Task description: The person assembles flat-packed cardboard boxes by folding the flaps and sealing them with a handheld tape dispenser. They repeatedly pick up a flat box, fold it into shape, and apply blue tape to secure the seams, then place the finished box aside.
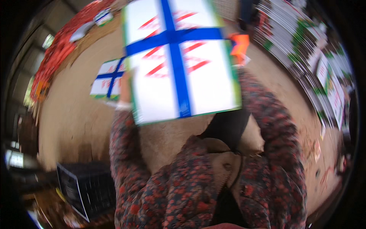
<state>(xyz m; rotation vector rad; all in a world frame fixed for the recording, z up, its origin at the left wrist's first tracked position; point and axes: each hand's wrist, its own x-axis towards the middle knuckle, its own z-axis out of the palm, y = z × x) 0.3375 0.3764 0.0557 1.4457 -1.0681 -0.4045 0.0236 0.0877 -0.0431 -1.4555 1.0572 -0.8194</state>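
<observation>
A large white bundle (179, 61), bound crosswise with blue strapping and marked in red, is lifted in front of me. My left hand (125, 89) grips its left edge. My right hand is hidden behind the right edge near an orange tag (240, 44), with only the patterned sleeve (263, 110) showing. A second, similar white bundle (108, 78) with blue straps lies on the dirt floor just left of my left hand.
Rows of stacked white and green bundles (305, 57) curve along the right side. A red heap (57, 49) lines the upper left. A dark plastic crate (85, 187) stands at the lower left. The dirt floor (72, 114) spreads between them.
</observation>
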